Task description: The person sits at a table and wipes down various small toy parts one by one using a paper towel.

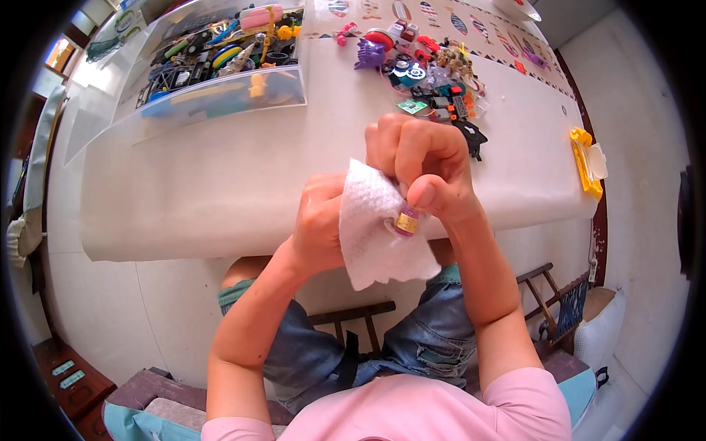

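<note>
My left hand [321, 220] is closed on a white textured wipe [375, 253], which hangs open over its fingers. Against the wipe lies a small purple piece with a gold band [407, 220]; its exact kind I cannot make out. My right hand [426, 165] is closed above it, thumb and curled fingers pinching at the top of the wipe and the small piece. Both hands are held over the near edge of the table, close together. The left fingertips are hidden behind the wipe.
A clear plastic box [220, 99] full of mixed toy parts stands at the table's left. Beyond my right hand is a pile of small toy pieces [434, 73]. A yellow wipes pack [586, 165] lies at the right edge of the white-covered table [184, 191].
</note>
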### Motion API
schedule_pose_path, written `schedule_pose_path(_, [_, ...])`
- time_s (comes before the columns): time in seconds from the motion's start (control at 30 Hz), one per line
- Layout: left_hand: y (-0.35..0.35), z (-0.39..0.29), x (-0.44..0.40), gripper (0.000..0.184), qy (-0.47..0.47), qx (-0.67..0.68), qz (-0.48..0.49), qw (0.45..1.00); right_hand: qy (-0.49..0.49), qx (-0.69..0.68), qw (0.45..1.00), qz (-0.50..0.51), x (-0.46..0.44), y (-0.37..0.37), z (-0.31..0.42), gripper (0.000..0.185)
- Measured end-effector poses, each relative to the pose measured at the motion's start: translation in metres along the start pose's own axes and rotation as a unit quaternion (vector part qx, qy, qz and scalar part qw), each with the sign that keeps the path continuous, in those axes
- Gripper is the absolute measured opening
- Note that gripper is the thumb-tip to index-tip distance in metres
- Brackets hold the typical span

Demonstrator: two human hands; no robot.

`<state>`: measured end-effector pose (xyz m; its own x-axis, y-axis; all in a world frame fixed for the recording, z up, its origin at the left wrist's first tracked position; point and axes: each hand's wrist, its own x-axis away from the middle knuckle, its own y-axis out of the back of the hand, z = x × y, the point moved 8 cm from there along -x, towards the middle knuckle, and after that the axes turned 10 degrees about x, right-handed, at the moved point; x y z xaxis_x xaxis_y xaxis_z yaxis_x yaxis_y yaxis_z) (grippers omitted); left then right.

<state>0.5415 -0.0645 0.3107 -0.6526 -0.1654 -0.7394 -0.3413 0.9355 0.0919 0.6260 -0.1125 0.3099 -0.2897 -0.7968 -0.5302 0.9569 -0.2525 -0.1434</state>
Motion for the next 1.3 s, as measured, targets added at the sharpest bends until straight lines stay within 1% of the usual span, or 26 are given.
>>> schedule_pose_path(0.03, [0.0,0.0,0.0,0.025,-0.004,0.0,0.001,1.0,0.004,0.007,1.0,-0.002,0.0,0.001,0.0,0.021])
schedule_pose_path(0.07, [0.001,0.01,0.005,0.024,0.048,0.025,-0.02,0.998,0.01,0.013,1.0,0.0,-0.002,0.001,-0.001,0.022])
schedule_pose_path(0.13, [-0.001,0.017,0.006,0.017,0.086,0.05,-0.038,0.994,-0.007,0.034,0.999,-0.03,0.0,0.01,-0.006,0.023])
schedule_pose_path(0.2, [-0.007,0.037,0.011,0.01,0.211,0.169,-0.05,0.961,-0.007,0.073,0.996,-0.044,0.0,0.019,-0.007,0.027])
schedule_pose_path(0.23, [-0.01,0.041,0.009,0.006,0.218,0.186,-0.042,0.957,-0.012,0.077,0.995,-0.055,0.0,0.022,-0.008,0.028])
schedule_pose_path(0.27, [-0.012,0.046,0.011,0.007,0.235,0.219,-0.046,0.946,-0.019,0.082,0.994,-0.065,0.0,0.023,-0.008,0.03])
schedule_pose_path(0.33, [-0.012,0.052,0.015,0.012,0.217,0.191,-0.051,0.956,-0.014,0.064,0.995,-0.073,0.002,0.021,-0.01,0.031])
schedule_pose_path(0.37, [-0.011,0.058,0.016,0.011,0.233,0.193,-0.054,0.952,-0.014,0.055,0.995,-0.078,0.002,0.022,-0.012,0.031])
schedule_pose_path(0.43, [-0.01,0.068,0.017,0.008,0.268,0.203,-0.055,0.94,-0.016,0.107,0.987,-0.119,0.003,0.034,-0.017,0.031])
schedule_pose_path(0.47, [-0.007,0.071,0.017,0.009,0.261,0.231,-0.089,0.933,-0.019,0.132,0.981,-0.141,0.001,0.036,-0.015,0.031])
schedule_pose_path(0.5, [-0.004,0.076,0.016,0.009,0.251,0.258,-0.124,0.925,-0.007,0.15,0.975,-0.166,-0.009,0.033,-0.009,0.026])
schedule_pose_path(0.53, [0.0,0.082,0.015,0.01,0.241,0.283,-0.157,0.915,-0.029,0.114,0.971,-0.21,-0.019,0.043,-0.012,0.021])
schedule_pose_path(0.57, [0.001,0.084,0.015,0.014,0.221,0.292,-0.145,0.919,-0.036,0.135,0.96,-0.242,-0.036,0.049,-0.007,0.017])
schedule_pose_path(0.63, [0.006,0.077,0.012,0.017,0.255,0.29,-0.138,0.912,-0.042,0.266,0.926,-0.265,-0.085,0.055,0.005,0.015])
schedule_pose_path(0.7, [0.01,0.072,0.009,0.021,0.272,0.307,-0.139,0.901,-0.03,0.371,0.9,-0.226,-0.138,0.066,-0.006,0.019])
schedule_pose_path(0.77, [0.014,0.069,0.008,0.027,0.276,0.336,-0.148,0.888,-0.035,0.505,0.841,-0.191,-0.179,0.09,-0.038,0.02])
schedule_pose_path(0.83, [0.016,0.067,0.009,0.03,0.275,0.335,-0.148,0.889,-0.076,0.635,0.752,-0.163,-0.203,0.094,-0.06,0.019])
schedule_pose_path(0.93, [0.02,0.066,0.011,0.031,0.277,0.328,-0.14,0.892,-0.105,0.704,0.693,-0.116,-0.217,0.097,-0.089,0.018])
schedule_pose_path(0.97, [0.02,0.066,0.012,0.031,0.28,0.325,-0.134,0.893,-0.146,0.722,0.67,-0.089,-0.218,0.099,-0.098,0.018])
schedule_pose_path(1.07, [0.024,0.061,0.012,0.029,0.277,0.322,-0.144,0.894,-0.115,0.714,0.681,-0.116,-0.212,0.103,-0.088,0.021])
schedule_pose_path(1.17, [0.025,0.067,0.015,0.025,0.291,0.28,-0.128,0.906,-0.136,0.712,0.682,-0.098,-0.188,0.114,-0.066,0.022])
schedule_pose_path(1.27, [0.022,0.076,0.017,0.022,0.26,0.312,-0.136,0.904,-0.168,0.705,0.685,-0.078,-0.146,0.132,-0.045,0.02])
schedule_pose_path(1.3, [0.025,0.076,0.019,0.023,0.26,0.315,-0.157,0.899,-0.182,0.705,0.682,-0.069,-0.13,0.138,-0.038,0.019])
